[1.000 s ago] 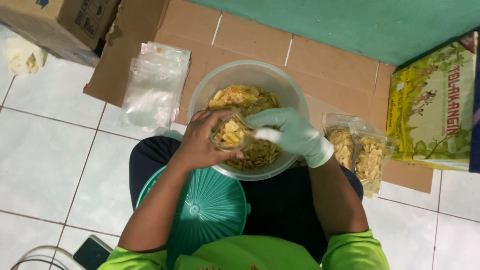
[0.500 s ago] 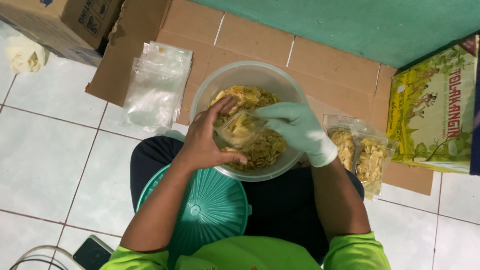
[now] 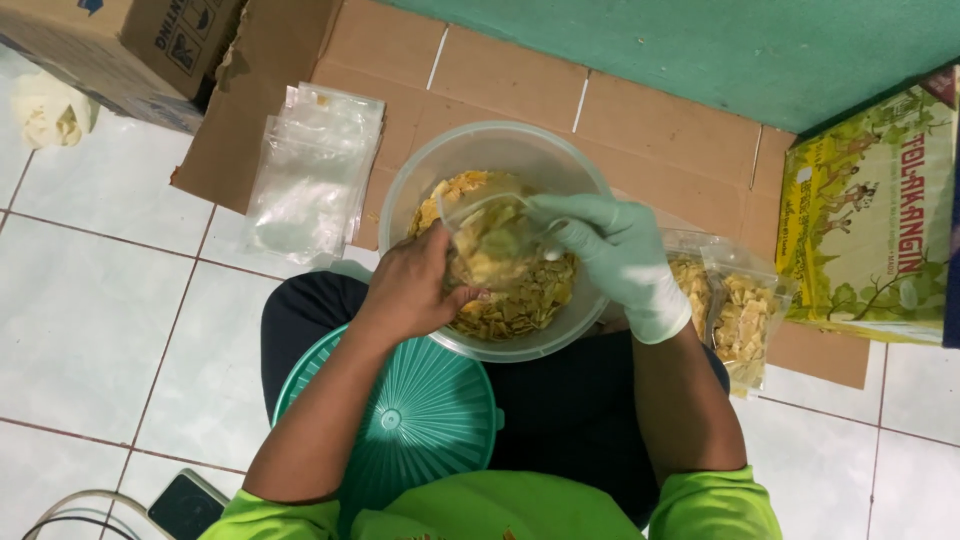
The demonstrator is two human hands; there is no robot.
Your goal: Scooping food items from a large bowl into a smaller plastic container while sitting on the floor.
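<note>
Chips (image 3: 520, 300) fill the clear bowl (image 3: 420, 180) on my lap, and more of them sit in the small clear bag (image 3: 490, 245) I hold over it. From the head view, my bare left hand (image 3: 410, 290) is closed on the bag's near edge, holding it open. My gloved right hand (image 3: 615, 255) is curled at the bag's mouth, fingers pinched together; I cannot tell whether it holds chips.

As I judge it, the risk is the bag slipping or tipping in my left grip, dropping chips outside the bowl onto my lap or the tiles. A hard push by the glove could also crush them.

Empty bags (image 3: 310, 170) lie stacked flat on brown cardboard (image 3: 480, 80) left of the bowl. Two filled bags (image 3: 735, 310) lie right of it. A yellow-green printed box (image 3: 865, 220) stands far right, a brown carton (image 3: 140, 40) top left. A teal ribbed lid (image 3: 420, 420) rests below the bowl.
</note>
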